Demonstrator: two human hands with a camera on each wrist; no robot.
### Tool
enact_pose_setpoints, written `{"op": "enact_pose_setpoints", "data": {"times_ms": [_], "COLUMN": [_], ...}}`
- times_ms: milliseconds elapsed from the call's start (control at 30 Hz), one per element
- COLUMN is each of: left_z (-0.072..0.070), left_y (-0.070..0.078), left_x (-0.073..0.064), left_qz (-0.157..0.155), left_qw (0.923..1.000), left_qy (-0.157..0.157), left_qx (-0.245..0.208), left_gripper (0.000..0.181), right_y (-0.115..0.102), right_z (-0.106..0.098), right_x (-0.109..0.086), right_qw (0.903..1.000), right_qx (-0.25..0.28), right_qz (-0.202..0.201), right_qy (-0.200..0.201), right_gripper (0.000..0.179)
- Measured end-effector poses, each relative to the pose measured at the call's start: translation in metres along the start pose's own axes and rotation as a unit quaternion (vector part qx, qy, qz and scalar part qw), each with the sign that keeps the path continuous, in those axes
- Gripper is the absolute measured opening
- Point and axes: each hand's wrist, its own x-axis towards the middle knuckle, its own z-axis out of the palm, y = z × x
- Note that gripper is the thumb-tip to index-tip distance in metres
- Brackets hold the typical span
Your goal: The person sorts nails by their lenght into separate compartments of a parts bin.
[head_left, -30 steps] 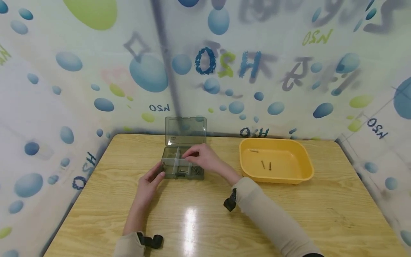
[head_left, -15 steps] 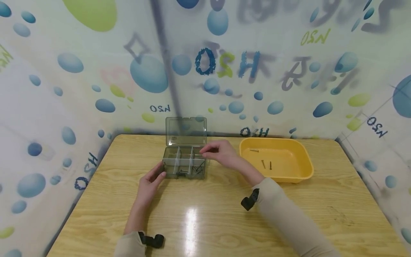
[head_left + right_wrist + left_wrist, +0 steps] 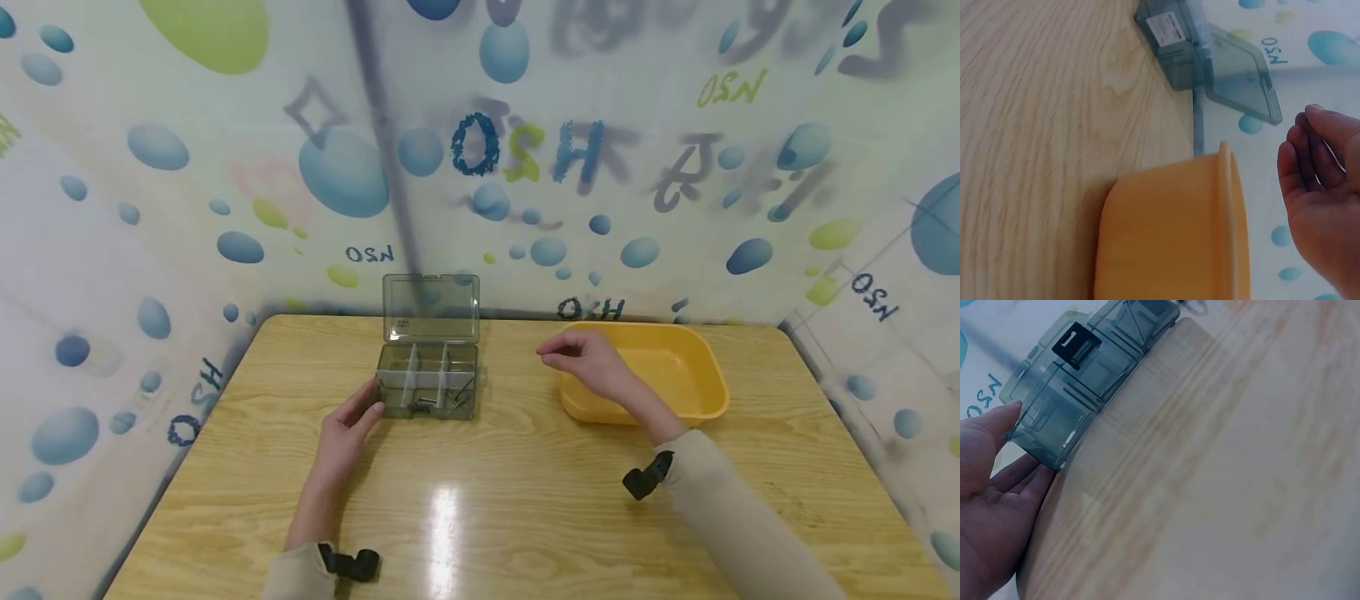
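A grey see-through compartment box (image 3: 396,413) stands at the back of the table with its lid (image 3: 431,308) raised. Small screws (image 3: 459,395) lie in its front right compartment, and more metal pieces show in the front middle one. My left hand (image 3: 343,433) holds the box's left end, thumb at the front corner, fingers along the side, as the left wrist view also shows. Over the left rim of a yellow tray (image 3: 712,408) hovers my right hand (image 3: 596,367), fingers loosely bent and thumb near the fingertips. In the right wrist view nothing shows between them. This hand hides the tray's left part.
The wooden table (image 3: 517,500) meets a patterned wall sheet (image 3: 660,167) right behind the box and tray. A strip of bare wood separates box and tray. Black wrist cameras sit on both sleeves.
My right hand has moved right, from over the box's compartments to the tray's left side, covering the screws seen there earlier. My left hand has stayed at the box.
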Motion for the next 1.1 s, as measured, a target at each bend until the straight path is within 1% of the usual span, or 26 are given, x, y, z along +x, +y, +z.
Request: {"op": "enact_pose_setpoints", "data": {"times_ms": [133,300,467,600,733,900,1100], "left_z": [-0.001,-0.002,-0.002,-0.002,-0.002,-0.001,-0.001], "left_y": [0.000,-0.001,0.000,0.000,0.000,0.000,0.000], "left_x": [0.000,0.000,-0.001,0.000,0.000,0.000,0.000], "left_qz": [-0.006,-0.022,-0.022,-0.021,-0.021,-0.018,-0.017], "left_qw": [0.9999,0.9997,0.9997,0.9998,0.9997,0.9998,0.9998], "left_qy": [-0.005,-0.008,-0.007,-0.005,-0.006,-0.005,-0.002], "left_qx": [0.009,0.010,0.004,0.003,0.006,0.008,0.011], "left_gripper": [0.054,0.055,0.054,0.054,0.054,0.054,0.053], "right_y": [0.012,0.026,0.038,0.047,0.055,0.067,0.078], "right_z": [-0.011,-0.025,-0.039,-0.046,-0.054,-0.065,-0.077], "right_x": [-0.009,-0.020,-0.030,-0.033,-0.035,-0.038,-0.043], "right_qw": [0.9999,0.9990,0.9977,0.9965,0.9955,0.9921,0.9886], "right_qx": [0.000,-0.021,-0.037,-0.052,-0.060,-0.095,-0.114], "right_qz": [0.005,0.022,0.032,0.038,0.052,0.070,0.089], "right_qy": [0.013,0.034,0.047,0.054,0.052,0.043,0.040], "right_gripper": [0.018,0.020,0.023,0.024,0.025,0.025,0.023]}}
